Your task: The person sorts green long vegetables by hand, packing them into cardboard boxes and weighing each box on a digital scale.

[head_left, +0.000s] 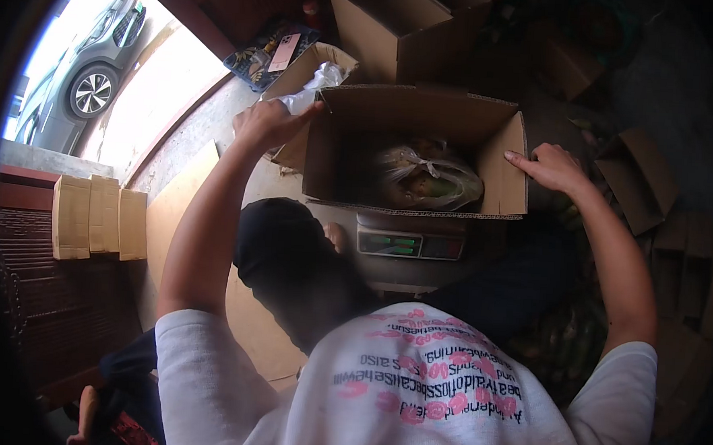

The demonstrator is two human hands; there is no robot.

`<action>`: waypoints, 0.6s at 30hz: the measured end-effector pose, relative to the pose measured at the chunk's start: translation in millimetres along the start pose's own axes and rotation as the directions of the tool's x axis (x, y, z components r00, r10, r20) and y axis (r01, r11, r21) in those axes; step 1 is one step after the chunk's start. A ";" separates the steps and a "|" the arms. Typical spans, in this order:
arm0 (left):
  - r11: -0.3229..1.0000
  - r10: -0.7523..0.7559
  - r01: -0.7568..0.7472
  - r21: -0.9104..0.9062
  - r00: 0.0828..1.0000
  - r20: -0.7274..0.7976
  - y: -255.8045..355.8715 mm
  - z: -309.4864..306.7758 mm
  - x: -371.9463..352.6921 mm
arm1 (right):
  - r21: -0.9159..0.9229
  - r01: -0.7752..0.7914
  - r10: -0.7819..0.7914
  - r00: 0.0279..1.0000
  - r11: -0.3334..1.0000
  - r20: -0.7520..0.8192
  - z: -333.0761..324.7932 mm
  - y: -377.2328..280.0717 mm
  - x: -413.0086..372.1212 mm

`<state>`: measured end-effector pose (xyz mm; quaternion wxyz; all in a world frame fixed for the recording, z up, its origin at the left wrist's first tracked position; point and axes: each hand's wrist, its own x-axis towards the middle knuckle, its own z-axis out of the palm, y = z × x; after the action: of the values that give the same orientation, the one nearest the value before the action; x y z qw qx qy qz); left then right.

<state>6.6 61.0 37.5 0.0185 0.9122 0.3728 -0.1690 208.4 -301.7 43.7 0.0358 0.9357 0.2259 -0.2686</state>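
Note:
An open cardboard box [501, 161] sits over a scale [410, 240] whose green digits glow at the front. Inside the box, toward its right part, lies a tied clear plastic bag [435, 178] with greenish and brownish contents. My left hand [269, 123] grips the box's upper left corner, its fingers at the rim. At the right wall, my right hand [551, 165] has its thumb over the edge and the other fingers outside, partly hidden.
A smaller box with white plastic [320, 79] stands behind my left hand. Near it is a pink phone [284, 52]. A larger carton [383, 30] stands at the back, another open carton [637, 177] at right. Flattened cardboard [181, 213] lies left.

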 end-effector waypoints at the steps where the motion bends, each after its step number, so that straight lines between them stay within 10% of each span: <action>1: 0.995 0.092 -0.092 -0.025 0.996 0.009 -1.9 8.9 2.4 | 0.029 0.000 0.000 1.000 1.000 0.024 5.8 -3.2 4.5; 5: 0.962 0.269 -0.244 -0.126 0.928 0.257 4.3 33.5 24.7 | 0.170 -0.069 0.061 0.997 0.983 0.050 27.4 -3.4 26.3; 18: 0.898 0.170 -0.155 -0.411 0.985 0.000 -67.3 74.8 10.4 | 0.128 0.150 -0.132 0.981 0.980 -0.140 -55.5 -56.6 -20.9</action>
<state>-54.8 104.6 -30.1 0.2300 0.9127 0.3222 -0.1015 194.6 -249.1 105.0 -0.0628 0.9331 0.2745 -0.2236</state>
